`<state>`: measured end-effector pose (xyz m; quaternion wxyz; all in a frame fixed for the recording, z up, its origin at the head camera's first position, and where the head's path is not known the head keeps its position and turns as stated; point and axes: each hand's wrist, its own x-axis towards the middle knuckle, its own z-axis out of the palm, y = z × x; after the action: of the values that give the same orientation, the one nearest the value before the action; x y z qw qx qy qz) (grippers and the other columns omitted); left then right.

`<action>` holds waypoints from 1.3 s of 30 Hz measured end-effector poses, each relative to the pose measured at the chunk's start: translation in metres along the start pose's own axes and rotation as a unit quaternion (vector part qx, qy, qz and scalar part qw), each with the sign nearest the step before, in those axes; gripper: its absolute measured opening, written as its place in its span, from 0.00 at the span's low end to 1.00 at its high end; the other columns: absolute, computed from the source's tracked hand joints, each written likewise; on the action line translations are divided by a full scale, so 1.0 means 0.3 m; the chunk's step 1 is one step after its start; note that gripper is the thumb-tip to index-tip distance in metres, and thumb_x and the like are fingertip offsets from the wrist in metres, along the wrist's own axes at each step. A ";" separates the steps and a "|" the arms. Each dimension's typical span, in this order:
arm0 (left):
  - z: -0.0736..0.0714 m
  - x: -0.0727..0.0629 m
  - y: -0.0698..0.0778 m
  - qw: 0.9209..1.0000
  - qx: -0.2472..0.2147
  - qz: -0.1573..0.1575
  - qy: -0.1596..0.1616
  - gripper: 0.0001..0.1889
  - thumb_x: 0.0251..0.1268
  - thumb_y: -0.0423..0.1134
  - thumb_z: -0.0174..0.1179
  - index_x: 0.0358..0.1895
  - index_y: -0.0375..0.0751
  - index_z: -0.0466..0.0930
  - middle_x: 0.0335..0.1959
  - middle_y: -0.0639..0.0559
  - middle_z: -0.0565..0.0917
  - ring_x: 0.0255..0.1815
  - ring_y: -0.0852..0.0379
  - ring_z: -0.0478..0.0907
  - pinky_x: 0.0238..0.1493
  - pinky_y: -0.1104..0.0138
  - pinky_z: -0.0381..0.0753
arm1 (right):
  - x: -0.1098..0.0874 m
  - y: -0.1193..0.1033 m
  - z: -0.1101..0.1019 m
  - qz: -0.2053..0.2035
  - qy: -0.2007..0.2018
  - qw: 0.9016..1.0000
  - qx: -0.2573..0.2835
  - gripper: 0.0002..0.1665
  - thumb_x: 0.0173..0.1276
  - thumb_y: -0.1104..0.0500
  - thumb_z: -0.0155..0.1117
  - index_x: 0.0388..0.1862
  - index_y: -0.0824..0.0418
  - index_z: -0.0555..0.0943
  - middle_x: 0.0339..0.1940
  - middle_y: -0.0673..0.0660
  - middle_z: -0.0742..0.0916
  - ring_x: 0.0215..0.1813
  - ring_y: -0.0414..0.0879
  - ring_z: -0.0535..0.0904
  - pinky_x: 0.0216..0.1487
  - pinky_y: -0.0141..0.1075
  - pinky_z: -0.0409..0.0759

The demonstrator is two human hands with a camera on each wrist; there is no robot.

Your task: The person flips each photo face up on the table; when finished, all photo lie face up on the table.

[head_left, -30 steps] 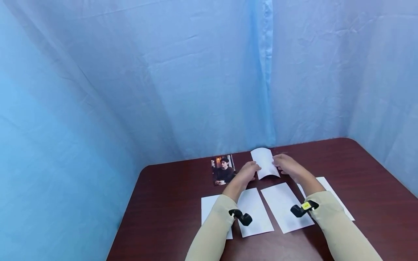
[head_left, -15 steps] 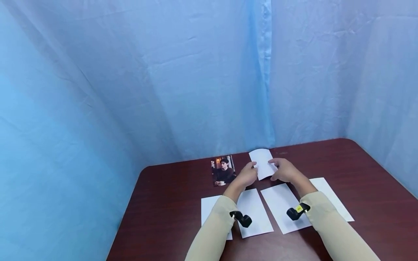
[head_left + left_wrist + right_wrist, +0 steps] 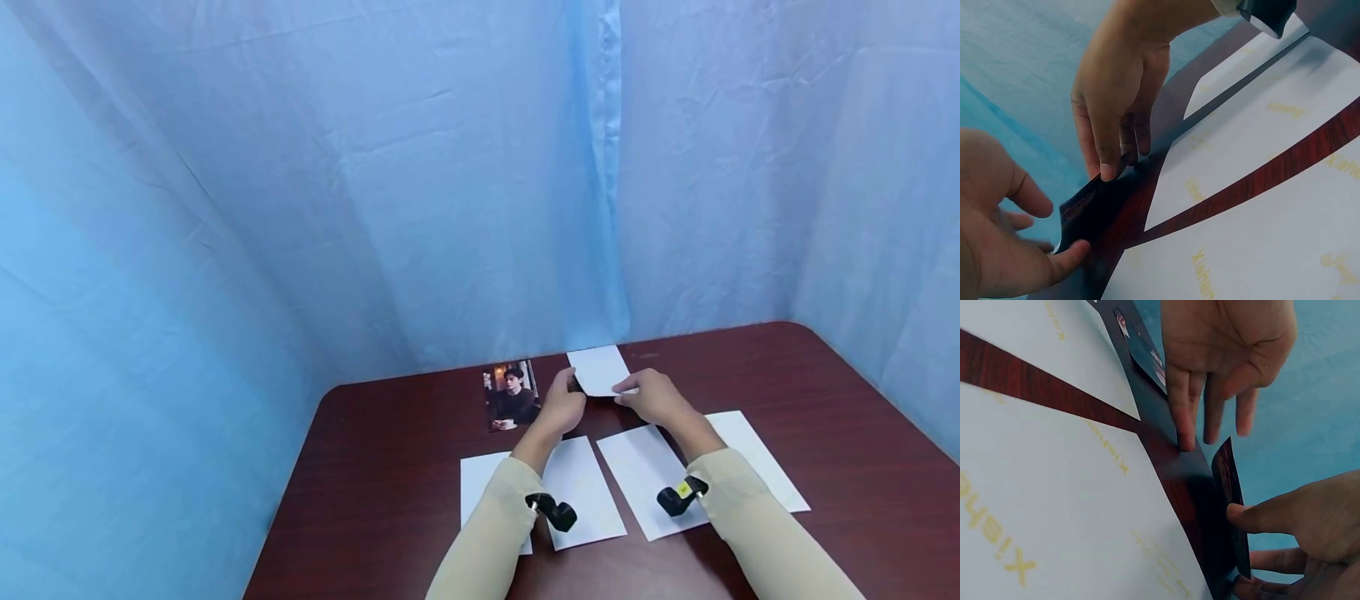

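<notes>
A small photo print (image 3: 598,369), white back up, lies at the table's far edge with its near edge raised. Its dark glossy underside (image 3: 1088,203) shows in the left wrist view. My right hand (image 3: 656,398) pinches it near the right corner, thumb (image 3: 1249,515) on one face and fingers on the other. Beside the print's left edge is my left hand (image 3: 562,404), its fingers straight or loosely bent; in the right wrist view this left hand (image 3: 1225,369) has its fingertips just off the print's end. To the left lies a photo (image 3: 512,396) of a seated person, face up.
Several larger white sheets lie in a row nearer me, among them one sheet (image 3: 588,500) at centre left and another (image 3: 648,483) to its right; yellow lettering marks them. They rest on a dark red wooden table (image 3: 375,483). Blue curtains (image 3: 480,208) hang behind the table and at its sides.
The print has shifted slightly left, and its near edge has risen. My right hand has moved left from its right edge to the near right corner. The left hand has loosened from the left edge.
</notes>
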<state>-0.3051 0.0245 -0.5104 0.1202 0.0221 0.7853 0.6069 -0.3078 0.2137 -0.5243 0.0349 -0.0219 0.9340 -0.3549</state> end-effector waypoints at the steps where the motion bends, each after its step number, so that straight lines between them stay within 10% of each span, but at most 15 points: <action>1: 0.000 0.005 -0.003 1.000 -0.027 -0.006 0.010 0.33 0.71 0.28 0.48 0.80 0.37 0.63 0.77 0.36 0.72 0.71 0.41 0.78 0.73 0.49 0.79 | -0.001 -0.001 0.002 0.000 0.003 1.000 0.000 0.14 0.75 0.62 0.66 0.55 0.66 0.90 0.59 0.72 0.88 0.67 0.71 0.79 0.64 0.61 0.82; 7: -0.005 0.024 -0.023 0.986 -0.161 -0.045 0.019 0.30 0.74 0.28 0.53 0.78 0.31 0.64 0.64 0.28 0.80 0.57 0.36 0.88 0.55 0.55 0.91 | -0.005 -0.002 0.010 0.008 0.007 1.000 0.005 0.14 0.74 0.62 0.67 0.54 0.65 0.90 0.61 0.72 0.87 0.68 0.71 0.78 0.64 0.62 0.81; 22: -0.007 0.044 -0.042 0.979 -0.190 -0.040 0.065 0.29 0.64 0.22 0.63 0.69 0.30 0.69 0.45 0.33 0.89 0.26 0.57 0.87 0.32 0.66 0.91 | 0.002 0.031 -0.017 0.017 -0.015 0.994 0.107 0.30 0.76 0.49 0.66 0.68 0.68 0.80 0.70 0.73 0.81 0.73 0.70 0.76 0.68 0.62 0.79; 30: -0.022 0.047 -0.042 0.985 -0.159 -0.030 0.057 0.27 0.66 0.24 0.61 0.69 0.25 0.73 0.50 0.30 0.89 0.29 0.55 0.88 0.33 0.65 0.91 | -0.001 0.009 -0.072 0.067 -0.067 0.946 0.311 0.42 0.88 0.46 0.39 0.86 0.73 0.49 0.88 0.73 0.53 0.88 0.71 0.44 0.88 0.61 0.48; 39: -0.026 0.031 -0.013 0.993 -0.071 0.025 0.094 0.22 0.68 0.35 0.66 0.64 0.33 0.84 0.50 0.43 0.92 0.50 0.48 0.89 0.45 0.63 0.90 | -0.012 -0.047 -0.070 0.024 -0.136 0.912 0.386 0.46 0.88 0.39 0.32 0.88 0.68 0.40 0.87 0.77 0.53 0.88 0.71 0.48 0.88 0.61 0.49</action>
<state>-0.3154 0.0179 -0.5140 0.0321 -0.0238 0.7472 0.6634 -0.3056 0.2175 -0.4991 0.1761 -0.0328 0.7108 -0.6802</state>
